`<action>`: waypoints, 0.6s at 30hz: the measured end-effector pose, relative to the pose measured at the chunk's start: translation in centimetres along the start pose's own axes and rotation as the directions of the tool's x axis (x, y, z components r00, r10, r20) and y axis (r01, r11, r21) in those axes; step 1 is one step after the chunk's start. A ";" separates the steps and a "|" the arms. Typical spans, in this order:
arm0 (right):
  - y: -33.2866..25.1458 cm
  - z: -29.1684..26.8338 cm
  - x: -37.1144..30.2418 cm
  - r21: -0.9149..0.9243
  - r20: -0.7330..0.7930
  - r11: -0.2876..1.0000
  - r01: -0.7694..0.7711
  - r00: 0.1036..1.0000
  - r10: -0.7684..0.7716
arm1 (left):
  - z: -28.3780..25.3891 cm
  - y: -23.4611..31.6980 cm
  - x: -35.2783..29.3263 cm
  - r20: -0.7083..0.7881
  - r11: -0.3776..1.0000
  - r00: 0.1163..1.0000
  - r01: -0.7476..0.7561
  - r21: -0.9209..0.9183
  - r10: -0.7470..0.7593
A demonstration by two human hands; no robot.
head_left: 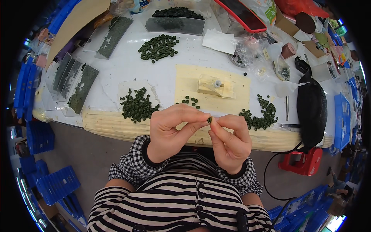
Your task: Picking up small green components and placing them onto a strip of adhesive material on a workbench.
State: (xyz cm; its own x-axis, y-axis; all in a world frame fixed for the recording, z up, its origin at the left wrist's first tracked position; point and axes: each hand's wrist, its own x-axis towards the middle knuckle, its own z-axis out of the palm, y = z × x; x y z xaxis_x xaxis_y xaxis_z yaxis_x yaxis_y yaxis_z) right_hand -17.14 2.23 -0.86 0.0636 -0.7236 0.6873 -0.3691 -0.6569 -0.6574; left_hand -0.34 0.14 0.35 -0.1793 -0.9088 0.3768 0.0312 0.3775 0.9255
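Observation:
Between my fingertips, just past the table's near edge, is a small dark green round piece (209,120). My left hand (170,131) pinches it between thumb and forefinger, and my right hand (232,145) meets it from the other side with closed fingers. Left of my left hand lies a heap of similar green pieces (138,106). Another group of green pieces (263,113) spreads to the right of my right hand. Just beyond my fingers, several loose pieces (190,101) rest by a yellow sheet (185,83). A block wrapped in pale yellow tape (210,87), with a small nozzle-like tip, stands on that sheet.
Farther off lie a third green heap (158,47) and clear bins of dark pieces (176,26). Compartment trays (83,89) stand left. At right are tweezers (287,108), a white squeeze bottle (285,89), a black pouch (311,110) and a red-edged phone (243,15). A red stool (301,161) stands below.

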 end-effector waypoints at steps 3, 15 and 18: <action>-0.3 -0.3 0.4 -0.007 0.025 1.000 -0.024 0.999 0.024 | 0.0 0.0 0.1 0.004 1.000 1.000 -0.002 -0.012 0.002; -9.6 -7.2 4.6 0.095 -0.075 0.983 0.155 0.986 -0.149 | -0.1 0.3 -0.4 -0.032 0.959 0.992 0.109 -0.263 -0.121; -10.1 -7.6 5.4 0.064 -0.030 0.970 0.233 0.972 -0.231 | -0.1 0.3 -0.5 -0.022 0.956 0.994 0.095 -0.277 -0.105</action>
State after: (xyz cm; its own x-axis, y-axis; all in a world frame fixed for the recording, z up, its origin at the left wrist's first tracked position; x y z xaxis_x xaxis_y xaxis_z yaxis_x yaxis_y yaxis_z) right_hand -20.13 6.57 11.91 0.1193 -0.5454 0.8296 -0.2845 -0.8193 -0.4978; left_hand -0.15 0.68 0.46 -0.1596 -0.9472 0.2780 0.2849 0.2254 0.9317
